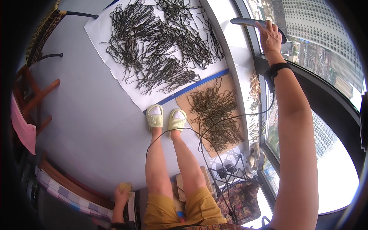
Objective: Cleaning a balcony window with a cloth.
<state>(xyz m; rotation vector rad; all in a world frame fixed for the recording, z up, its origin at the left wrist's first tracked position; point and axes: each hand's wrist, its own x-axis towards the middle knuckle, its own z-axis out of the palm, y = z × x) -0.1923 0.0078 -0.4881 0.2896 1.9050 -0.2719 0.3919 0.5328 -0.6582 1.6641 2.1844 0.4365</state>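
My right hand [270,38] is raised at the window, gripping a dark, long, flat tool with rounded ends [244,21]. The tool lies across the glass in my view; whether it touches the pane I cannot tell. Down at the lower left, my left hand [120,195] holds a crumpled yellowish cloth or sponge [125,187], partly blurred. The window pane [304,54] shows tall buildings outside. A dark band with a small box on it [270,76] sits on my right wrist, and a black cable [250,114] runs from it.
Dark dried strands, perhaps long beans [155,43], cover a white sheet [126,95] on the floor. More strands [215,115] lie on cardboard [185,103] beside my slippers [155,118]. Dried pieces [254,92] line the sill. A folding chair [241,198] and wooden stool [37,95] stand nearby.
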